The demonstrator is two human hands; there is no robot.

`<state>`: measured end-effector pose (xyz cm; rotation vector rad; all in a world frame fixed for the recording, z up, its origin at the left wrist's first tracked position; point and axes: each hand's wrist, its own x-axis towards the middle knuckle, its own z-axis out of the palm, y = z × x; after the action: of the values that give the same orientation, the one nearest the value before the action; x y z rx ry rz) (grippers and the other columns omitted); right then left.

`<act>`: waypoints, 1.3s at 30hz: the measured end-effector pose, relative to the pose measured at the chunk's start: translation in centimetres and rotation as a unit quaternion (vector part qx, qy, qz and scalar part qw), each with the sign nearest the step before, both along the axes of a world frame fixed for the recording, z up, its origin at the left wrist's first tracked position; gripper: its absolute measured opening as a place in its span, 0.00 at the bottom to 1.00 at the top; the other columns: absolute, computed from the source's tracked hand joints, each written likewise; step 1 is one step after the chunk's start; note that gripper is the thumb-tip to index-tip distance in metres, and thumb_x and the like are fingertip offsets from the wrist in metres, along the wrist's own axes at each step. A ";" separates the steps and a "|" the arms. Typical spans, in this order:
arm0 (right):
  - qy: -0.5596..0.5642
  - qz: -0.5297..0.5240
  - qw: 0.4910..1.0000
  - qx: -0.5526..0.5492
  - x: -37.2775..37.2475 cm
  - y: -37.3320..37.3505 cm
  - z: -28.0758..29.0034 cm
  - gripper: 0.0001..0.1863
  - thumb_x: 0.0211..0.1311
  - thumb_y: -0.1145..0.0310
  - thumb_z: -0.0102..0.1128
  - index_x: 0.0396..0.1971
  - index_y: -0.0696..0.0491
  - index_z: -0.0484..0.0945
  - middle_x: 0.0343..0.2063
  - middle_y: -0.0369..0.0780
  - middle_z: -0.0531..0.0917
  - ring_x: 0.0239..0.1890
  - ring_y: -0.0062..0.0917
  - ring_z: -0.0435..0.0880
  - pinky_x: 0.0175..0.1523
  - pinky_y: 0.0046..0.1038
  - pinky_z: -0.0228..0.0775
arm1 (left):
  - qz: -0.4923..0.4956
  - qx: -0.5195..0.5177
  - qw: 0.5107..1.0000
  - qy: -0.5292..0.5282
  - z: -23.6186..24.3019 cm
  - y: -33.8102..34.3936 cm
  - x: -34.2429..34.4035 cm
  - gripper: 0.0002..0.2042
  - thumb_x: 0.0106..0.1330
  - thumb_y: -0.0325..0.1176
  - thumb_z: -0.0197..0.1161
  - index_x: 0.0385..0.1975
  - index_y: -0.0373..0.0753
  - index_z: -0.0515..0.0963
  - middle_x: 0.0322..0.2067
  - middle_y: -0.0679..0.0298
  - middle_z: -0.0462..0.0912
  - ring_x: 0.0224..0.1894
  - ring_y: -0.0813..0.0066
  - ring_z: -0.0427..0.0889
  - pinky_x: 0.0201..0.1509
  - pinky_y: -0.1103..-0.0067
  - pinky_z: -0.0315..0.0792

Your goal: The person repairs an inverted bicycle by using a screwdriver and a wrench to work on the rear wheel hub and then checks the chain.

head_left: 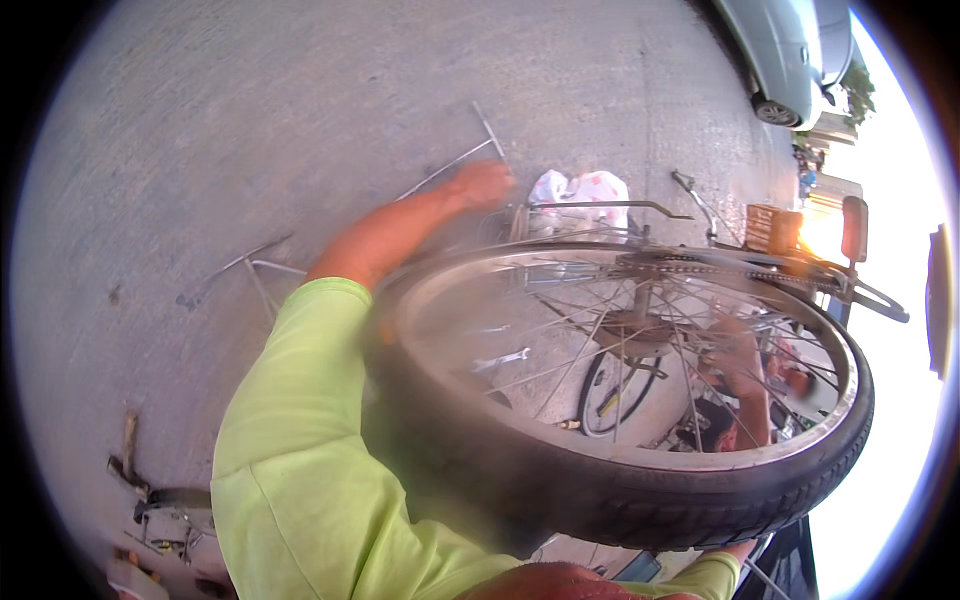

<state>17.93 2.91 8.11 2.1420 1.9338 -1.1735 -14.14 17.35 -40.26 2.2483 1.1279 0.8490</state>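
Observation:
A bicycle wheel (640, 510) with a black tyre and thin spokes fills the middle; its left side is blurred. My left hand (485, 186) is stretched out past the wheel's far left side, near a thin metal stand (445, 170) and the bicycle's metal rod (610, 205). Motion smears its fingers, so its grip is unclear. Through the spokes I see my right hand (732, 350), its arm passing under the tyre. It is close to the hub (640, 325) and chain (690, 268); spokes cover its fingers.
A white plastic bag (580, 190) lies beyond the wheel. Wrenches (503, 358) rest on the ground under the spokes. At the right are a wicker-like basket (772, 228) and a saddle (854, 230). Farther off stands a car (785, 60). A wooden-handled tool (130, 455) lies lower left.

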 end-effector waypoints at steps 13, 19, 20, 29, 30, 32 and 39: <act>0.030 -0.023 0.999 -0.026 -2.5 2.0 -1.1 0.20 0.50 0.76 0.76 0.42 0.63 0.78 0.32 0.41 0.83 0.31 0.28 0.87 0.38 0.29 0.80 | 0.042 0.022 0.997 0.060 -2.8 1.0 0.9 0.11 0.60 0.33 0.59 0.40 0.38 0.82 0.44 0.52 0.81 0.51 0.53 0.80 0.50 0.60 0.77; 0.083 -0.053 0.994 -0.041 -2.2 0.7 -1.1 0.19 0.54 0.73 0.76 0.43 0.64 0.79 0.32 0.41 0.84 0.32 0.27 0.86 0.38 0.29 0.80 | 0.051 -0.001 0.998 -0.020 -2.9 0.2 1.3 0.10 0.54 0.32 0.63 0.36 0.40 0.82 0.41 0.53 0.79 0.47 0.54 0.81 0.47 0.60 0.78; 0.094 -0.045 0.993 -0.050 -2.4 0.8 -0.9 0.19 0.54 0.74 0.75 0.43 0.64 0.79 0.32 0.41 0.84 0.32 0.26 0.86 0.39 0.29 0.79 | 0.052 -0.026 0.998 -0.025 -2.8 0.2 1.1 0.10 0.55 0.33 0.63 0.36 0.39 0.82 0.41 0.53 0.80 0.47 0.54 0.81 0.47 0.60 0.77; -0.106 0.188 0.968 0.132 2.6 0.8 -3.4 0.18 0.60 0.71 0.69 0.50 0.59 0.83 0.51 0.45 0.84 0.53 0.28 0.82 0.59 0.32 0.73 | 0.129 -0.383 0.844 -0.352 0.8 -3.9 -7.9 0.08 0.65 0.30 0.64 0.38 0.32 0.80 0.33 0.58 0.85 0.32 0.76 0.84 0.35 0.77 0.78; -0.036 0.093 0.993 0.070 -1.8 1.0 -1.0 0.17 0.60 0.71 0.69 0.49 0.59 0.84 0.46 0.43 0.86 0.47 0.27 0.85 0.54 0.30 0.75 | 0.168 -0.389 0.819 -0.387 1.8 -5.7 -10.6 0.08 0.64 0.29 0.64 0.39 0.32 0.80 0.33 0.57 0.85 0.33 0.76 0.84 0.36 0.77 0.78; 0.026 0.035 0.997 0.071 -2.1 -0.8 -0.6 0.17 0.59 0.72 0.70 0.48 0.59 0.84 0.36 0.39 0.87 0.34 0.22 0.86 0.44 0.26 0.77 | 0.229 -0.383 0.775 -0.448 3.3 -9.4 -13.7 0.06 0.64 0.29 0.64 0.36 0.35 0.79 0.30 0.62 0.83 0.33 0.74 0.82 0.36 0.76 0.77; 0.121 0.029 0.991 0.043 -0.9 -0.5 -2.2 0.16 0.61 0.72 0.71 0.45 0.63 0.82 0.29 0.39 0.86 0.29 0.22 0.86 0.37 0.25 0.78 | 0.356 -0.389 0.670 -0.524 6.7 -27.2 -23.0 0.10 0.65 0.25 0.61 0.45 0.32 0.75 0.35 0.60 0.81 0.33 0.70 0.81 0.38 0.73 0.78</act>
<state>17.00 2.36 5.92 2.0510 2.1640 -1.4243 -37.15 -9.89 -33.58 0.3440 1.3122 1.3136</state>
